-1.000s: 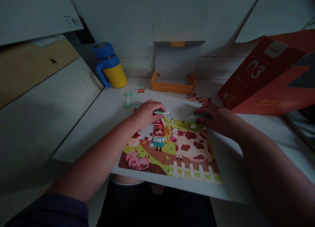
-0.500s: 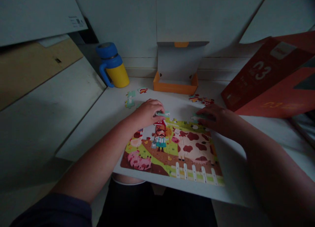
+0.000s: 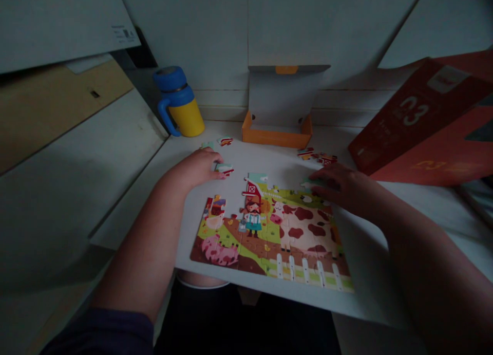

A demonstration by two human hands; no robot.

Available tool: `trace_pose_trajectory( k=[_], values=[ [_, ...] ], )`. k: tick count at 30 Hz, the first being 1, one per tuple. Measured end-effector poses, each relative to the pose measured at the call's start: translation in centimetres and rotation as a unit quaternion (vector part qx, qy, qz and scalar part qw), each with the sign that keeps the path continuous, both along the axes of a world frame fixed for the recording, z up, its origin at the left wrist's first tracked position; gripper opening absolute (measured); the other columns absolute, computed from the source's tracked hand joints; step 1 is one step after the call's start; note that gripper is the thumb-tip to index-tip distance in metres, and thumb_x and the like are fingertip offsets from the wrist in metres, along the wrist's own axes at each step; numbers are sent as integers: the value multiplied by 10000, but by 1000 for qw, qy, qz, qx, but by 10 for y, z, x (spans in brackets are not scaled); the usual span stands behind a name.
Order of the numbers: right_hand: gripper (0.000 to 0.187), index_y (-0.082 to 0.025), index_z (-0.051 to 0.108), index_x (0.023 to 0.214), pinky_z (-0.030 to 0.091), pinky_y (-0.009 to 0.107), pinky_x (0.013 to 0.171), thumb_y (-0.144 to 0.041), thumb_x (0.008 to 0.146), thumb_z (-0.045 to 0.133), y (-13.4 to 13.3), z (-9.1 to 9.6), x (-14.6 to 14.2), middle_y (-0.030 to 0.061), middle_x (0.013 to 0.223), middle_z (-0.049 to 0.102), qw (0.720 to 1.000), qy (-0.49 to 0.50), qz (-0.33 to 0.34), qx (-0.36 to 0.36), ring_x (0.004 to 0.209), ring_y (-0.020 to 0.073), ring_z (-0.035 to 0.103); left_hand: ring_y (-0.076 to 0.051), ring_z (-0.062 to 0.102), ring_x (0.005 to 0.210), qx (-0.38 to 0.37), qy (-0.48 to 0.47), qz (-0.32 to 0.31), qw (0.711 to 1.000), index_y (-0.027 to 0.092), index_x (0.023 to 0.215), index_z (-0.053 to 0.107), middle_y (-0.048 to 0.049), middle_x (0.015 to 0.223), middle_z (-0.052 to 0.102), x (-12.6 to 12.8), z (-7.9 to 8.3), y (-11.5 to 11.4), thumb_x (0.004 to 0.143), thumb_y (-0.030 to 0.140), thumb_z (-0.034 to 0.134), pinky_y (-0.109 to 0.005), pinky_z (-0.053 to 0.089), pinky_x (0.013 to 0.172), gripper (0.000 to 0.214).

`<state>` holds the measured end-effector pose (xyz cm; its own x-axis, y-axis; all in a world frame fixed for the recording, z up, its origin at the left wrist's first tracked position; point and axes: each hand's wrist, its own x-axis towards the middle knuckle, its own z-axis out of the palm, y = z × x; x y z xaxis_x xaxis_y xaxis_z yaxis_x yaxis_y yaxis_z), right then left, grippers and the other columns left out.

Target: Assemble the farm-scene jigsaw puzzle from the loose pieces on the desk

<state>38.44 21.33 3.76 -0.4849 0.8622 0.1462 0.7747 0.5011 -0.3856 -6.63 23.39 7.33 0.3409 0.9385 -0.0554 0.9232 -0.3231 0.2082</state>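
A farm jigsaw puzzle [image 3: 296, 231], with a cow, a farmer and a pig, lies partly joined on the white table. My left hand [image 3: 198, 167] is beyond its upper left corner, thumb and fingers around the edges of a teal, white and red puzzle piece [image 3: 225, 168]. By the puzzle's upper right edge, my right hand [image 3: 337, 184] has its fingers closed on a pale teal puzzle piece [image 3: 307, 184]. A teal sky piece [image 3: 257, 178] tops the red barn in the puzzle.
Several loose pieces [image 3: 327, 159] lie at the right, and another loose piece [image 3: 225, 141] at the left. An open orange box [image 3: 276, 136] stands at the back. A blue-and-yellow mug [image 3: 187, 116] is back left; a large red box [image 3: 416, 118] rises at right.
My left hand has let go of the sky piece above the barn and moved left to another puzzle piece. My right hand stays by the upper right edge with its piece.
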Motion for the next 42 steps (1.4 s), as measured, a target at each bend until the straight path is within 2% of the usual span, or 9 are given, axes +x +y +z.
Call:
trace_pose_trajectory(
  k=[5, 10, 18, 21, 24, 28, 31, 35, 42],
  values=[
    [380, -251, 757, 1198, 595, 476, 819, -537, 989, 620, 0, 2, -1, 136, 1132, 729, 1000, 6, 4, -6, 902, 293, 702, -292, 651, 1078, -3, -12, 10, 1000, 198, 1067, 739, -95, 1133, 683, 3, -2, 1, 812, 465, 796, -365, 501, 946, 374],
    [391, -247, 762, 1202, 590, 487, 881, -543, 985, 627, 0, 1, -1, 133, 1184, 726, 1000, 12, 1, -6, 982, 309, 709, -282, 651, 1033, -8, -11, 34, 999, 194, 1029, 734, -88, 1093, 674, 1, -2, 1, 775, 471, 835, -345, 494, 878, 388],
    [375, -260, 759, 1186, 592, 458, 830, -546, 995, 611, -1, 1, -1, 130, 1137, 736, 1000, 17, 10, 4, 934, 299, 713, -290, 657, 1100, -8, -19, 46, 999, 218, 1047, 760, -84, 1133, 681, -21, 3, 7, 755, 513, 831, -357, 512, 978, 422],
    [376, -259, 765, 1185, 596, 475, 812, -544, 990, 617, -1, 2, -2, 135, 1139, 738, 1000, 14, 4, -3, 896, 297, 714, -308, 649, 1177, 40, -36, 61, 997, 200, 1158, 734, -117, 1247, 688, -19, 0, 14, 842, 582, 762, -393, 504, 1064, 497],
    [372, -256, 766, 1185, 597, 482, 831, -534, 983, 623, -2, 3, -3, 135, 1167, 740, 1000, 14, -3, -1, 889, 289, 709, -316, 603, 1323, 85, -39, 71, 993, 155, 1333, 675, -170, 1395, 666, -11, -9, 27, 977, 538, 626, -419, 441, 1183, 525],
    [373, -247, 768, 1182, 591, 478, 851, -530, 985, 625, -1, 2, -3, 138, 1150, 734, 1000, 12, 9, 5, 917, 298, 705, -305, 431, 1554, 78, -13, 47, 996, 161, 1549, 550, -163, 1642, 521, -2, -27, 43, 1039, 448, 555, -440, 267, 1322, 585],
    [387, -249, 767, 1194, 585, 476, 833, -544, 990, 623, 0, 2, -2, 142, 1162, 733, 1000, 3, 9, 5, 917, 305, 704, -293, 387, 1592, 59, -9, 46, 997, 214, 1615, 489, -123, 1710, 459, 0, -35, 48, 1067, 442, 519, -459, 218, 1342, 594],
    [403, -235, 762, 1202, 578, 475, 830, -544, 991, 612, 0, 2, -2, 149, 1175, 727, 1000, -2, 10, 8, 927, 305, 697, -287, 464, 1535, 71, -34, 26, 997, 182, 1558, 547, -141, 1653, 531, 1, -34, 47, 1059, 441, 536, -446, 285, 1314, 562],
    [399, -222, 766, 1181, 584, 465, 825, -533, 982, 615, -2, 6, -5, 149, 1122, 721, 1000, 2, 13, 10, 890, 297, 695, -296, 618, 1348, 120, -58, 4, 991, 178, 1301, 686, -136, 1426, 685, 2, -37, 47, 1014, 404, 597, -451, 435, 1215, 376]
  ],
)
